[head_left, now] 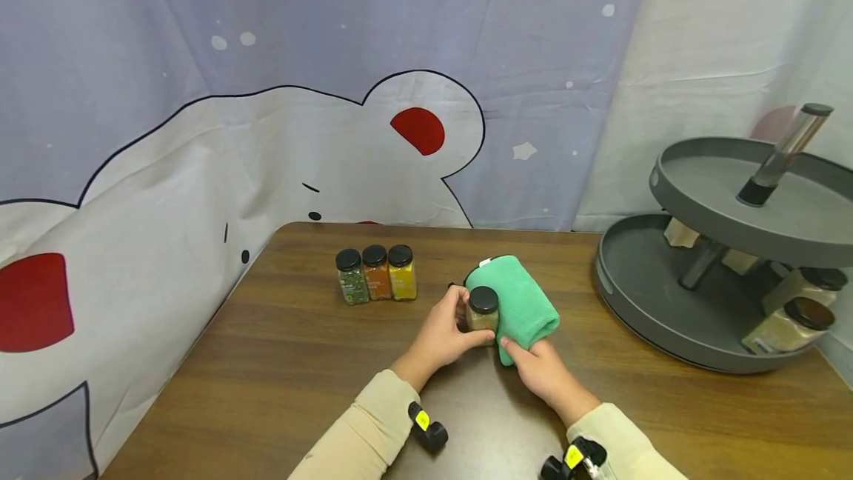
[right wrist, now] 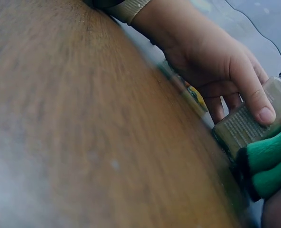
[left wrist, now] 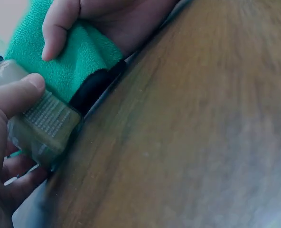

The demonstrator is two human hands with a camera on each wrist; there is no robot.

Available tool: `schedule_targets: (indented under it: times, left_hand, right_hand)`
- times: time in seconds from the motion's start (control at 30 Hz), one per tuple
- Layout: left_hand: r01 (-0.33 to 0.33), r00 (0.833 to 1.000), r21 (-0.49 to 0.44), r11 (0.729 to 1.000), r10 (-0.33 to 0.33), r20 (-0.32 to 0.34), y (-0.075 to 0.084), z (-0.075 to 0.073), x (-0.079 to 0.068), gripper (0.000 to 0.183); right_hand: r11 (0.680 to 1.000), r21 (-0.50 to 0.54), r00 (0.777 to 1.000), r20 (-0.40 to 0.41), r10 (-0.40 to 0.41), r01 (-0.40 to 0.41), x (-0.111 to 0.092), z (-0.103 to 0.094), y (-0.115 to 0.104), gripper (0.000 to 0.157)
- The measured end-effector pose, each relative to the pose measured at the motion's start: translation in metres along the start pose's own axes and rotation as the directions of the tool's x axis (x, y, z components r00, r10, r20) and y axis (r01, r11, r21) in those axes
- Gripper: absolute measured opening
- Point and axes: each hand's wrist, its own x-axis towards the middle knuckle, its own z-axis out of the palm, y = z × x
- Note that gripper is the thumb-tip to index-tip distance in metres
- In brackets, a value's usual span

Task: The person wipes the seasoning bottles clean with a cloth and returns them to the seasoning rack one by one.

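Observation:
My left hand (head_left: 436, 339) grips a square spice jar (head_left: 481, 319) with a black lid and pale contents, its thumb across the near side. In the left wrist view the jar (left wrist: 45, 121) tilts and shows a printed label, its base close to the wooden table. My right hand (head_left: 543, 370) holds a folded green cloth (head_left: 520, 298) with dark edging, thumb on top and the other fingers hidden under it. The cloth lies against the jar's right side. In the right wrist view the cloth's folded end (right wrist: 268, 156) sits right beside the jar (right wrist: 240, 128).
Three black-lidded jars, green (head_left: 353, 285), orange (head_left: 378, 280) and yellow (head_left: 403, 280), stand in a row at the table's back left. A grey two-tier turntable rack (head_left: 700, 169) stands at right, with jars (head_left: 789, 326) on its lower tier. A patterned curtain (head_left: 266, 147) hangs behind.

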Motion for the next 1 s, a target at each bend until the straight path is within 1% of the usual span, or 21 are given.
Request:
schedule_targets:
  times: [0.1,0.13,0.2,0.27,0.33,0.43,0.5,0.6,0.63,0.67,0.73,0.8,0.83,0.87,0.93,1.0]
  left_hand:
    - [0.012,1.0,0.03,0.999,-0.011,-0.013,0.003,-0.001,0.0,0.056]
    - [0.013,1.0,0.035,0.999,-0.013,-0.014,0.003,-0.001,0.001,0.056]
    - [0.017,1.0,0.044,0.999,-0.016,-0.017,0.004,0.0,0.001,0.057]
    - [0.021,1.0,0.053,0.998,-0.02,-0.02,0.005,0.0,0.001,0.057]
    - [0.03,0.999,0.063,0.998,-0.029,-0.018,0.005,0.0,0.0,0.057]
    - [0.032,0.999,0.077,0.996,-0.031,-0.019,0.005,0.001,0.0,0.057]
    - [0.031,0.999,0.088,0.996,-0.029,-0.022,0.005,0.002,0.0,0.057]
    - [0.026,0.999,0.088,0.996,-0.024,-0.027,0.004,0.003,0.0,0.058]
    - [0.023,0.999,0.079,0.997,-0.021,-0.026,0.003,0.003,0.0,0.058]
    - [0.02,1.0,0.061,0.998,-0.019,-0.023,0.001,0.004,0.0,0.059]
    - [0.014,1.0,-0.001,1.0,-0.014,0.005,-0.002,0.004,-0.001,0.061]
    - [0.004,0.999,-0.098,0.995,0.0,0.049,-0.006,0.003,-0.001,0.064]
    - [0.002,0.997,-0.16,0.987,0.01,0.07,-0.008,0.002,-0.002,0.064]
    - [-0.005,0.996,-0.231,0.973,0.026,0.089,-0.01,0.001,-0.002,0.061]
    - [-0.017,0.992,-0.357,0.934,0.06,0.112,-0.012,-0.001,-0.003,0.053]
    - [-0.029,0.989,-0.446,0.895,0.089,0.115,-0.013,-0.004,-0.003,0.047]
  right_hand:
    - [0.998,0.057,0.999,-0.028,-0.039,0.041,-0.001,0.0,-0.001,0.034]
    - [0.997,0.056,0.998,-0.039,-0.043,0.045,-0.001,0.0,-0.001,0.034]
    - [0.998,0.017,0.998,-0.028,-0.052,0.052,0.0,0.0,-0.001,0.032]
    - [0.999,0.013,0.999,-0.017,-0.039,0.039,0.0,0.001,-0.001,0.03]
    - [0.999,0.031,1.0,-0.016,-0.027,0.027,0.0,0.001,0.0,0.03]
    - [0.997,0.071,0.999,-0.019,-0.035,0.037,0.0,0.001,-0.001,0.035]
    - [0.999,0.036,0.999,-0.009,-0.034,0.034,0.0,0.001,-0.002,0.034]
    - [1.0,-0.029,1.0,0.011,-0.006,0.006,0.0,0.002,-0.002,0.029]
    - [0.999,-0.035,1.0,0.012,0.004,-0.004,0.0,0.002,-0.002,0.028]
    - [0.999,-0.038,1.0,0.008,0.022,-0.022,0.0,0.002,-0.001,0.027]
    - [0.999,-0.007,0.999,-0.008,0.039,-0.039,0.0,0.002,0.0,0.027]
    - [0.999,0.025,0.999,-0.024,0.046,-0.046,0.001,0.002,0.001,0.029]
    - [0.998,0.035,0.998,-0.031,0.048,-0.047,0.001,0.002,0.001,0.031]
    - [0.998,0.043,0.998,-0.038,0.05,-0.048,0.001,0.002,0.001,0.032]
    - [0.998,0.052,0.998,-0.046,0.035,-0.032,0.001,0.002,0.0,0.036]
    - [0.999,0.041,0.998,-0.05,0.03,-0.028,0.001,0.002,0.0,0.036]
